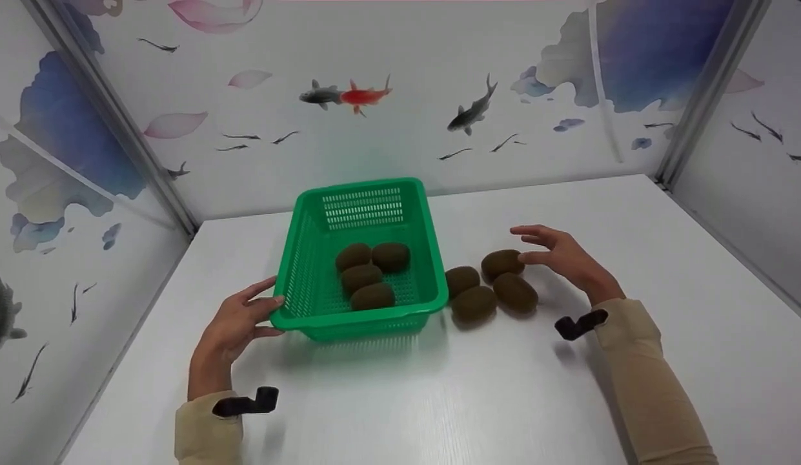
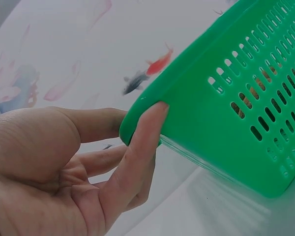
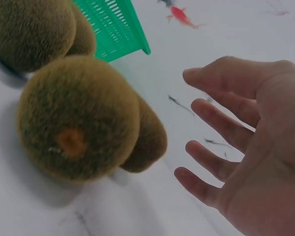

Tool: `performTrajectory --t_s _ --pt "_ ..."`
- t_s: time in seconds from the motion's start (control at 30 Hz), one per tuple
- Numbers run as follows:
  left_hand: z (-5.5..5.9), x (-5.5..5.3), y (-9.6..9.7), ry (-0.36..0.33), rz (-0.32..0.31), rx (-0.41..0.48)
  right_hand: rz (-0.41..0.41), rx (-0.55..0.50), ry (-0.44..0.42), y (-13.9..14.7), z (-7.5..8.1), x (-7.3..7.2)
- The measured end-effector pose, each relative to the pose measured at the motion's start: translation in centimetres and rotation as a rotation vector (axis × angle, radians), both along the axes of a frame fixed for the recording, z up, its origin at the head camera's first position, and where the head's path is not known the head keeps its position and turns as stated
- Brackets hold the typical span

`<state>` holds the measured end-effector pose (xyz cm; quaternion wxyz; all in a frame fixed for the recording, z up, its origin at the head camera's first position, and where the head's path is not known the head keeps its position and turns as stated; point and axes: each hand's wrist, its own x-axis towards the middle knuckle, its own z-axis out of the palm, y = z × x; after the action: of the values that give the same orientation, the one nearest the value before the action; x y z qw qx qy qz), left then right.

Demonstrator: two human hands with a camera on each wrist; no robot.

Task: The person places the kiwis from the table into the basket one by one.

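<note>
A green plastic basket (image 1: 358, 321) with slotted walls stands on the table, and several brown kiwis (image 1: 362, 279) lie inside it. At its near left corner my left hand (image 1: 235, 323) grips the rim; in the left wrist view the thumb and fingers lie on either side of the basket's edge (image 2: 196, 113). Just right of the basket several more kiwis (image 1: 474, 306) sit in a close group. My right hand (image 1: 565, 258) hovers beside the farthest right kiwi (image 1: 502, 265), fingers spread. In the right wrist view that hand (image 3: 265, 128) has nothing in its grasp.
White table (image 1: 374, 407) surface extends around the basket. Behind it rises a white panel (image 1: 400, 148) painted with fish and petals, with similar side panels meeting it at metal corner posts (image 1: 710, 97). Black camera mounts (image 1: 245, 405) sit on both wrists.
</note>
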<state>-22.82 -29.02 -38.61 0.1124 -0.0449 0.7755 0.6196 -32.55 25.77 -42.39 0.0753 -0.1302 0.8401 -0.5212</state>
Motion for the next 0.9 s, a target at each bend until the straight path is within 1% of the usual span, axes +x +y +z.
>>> performTrajectory --t_s 0.33,0.4,0.9 --pt "0.1 0.0 0.2 0.019 -0.006 -0.008 0.036 0.027 -0.042 0.3 -1.9 -0.3" --pt "0.1 0.0 0.3 0.019 -0.003 -0.007 0.046 0.033 -0.037 0.3 -2.1 -0.3" --pt "0.0 0.2 0.0 0.013 0.001 -0.011 0.054 0.033 -0.034 -0.2 -2.5 -0.6"
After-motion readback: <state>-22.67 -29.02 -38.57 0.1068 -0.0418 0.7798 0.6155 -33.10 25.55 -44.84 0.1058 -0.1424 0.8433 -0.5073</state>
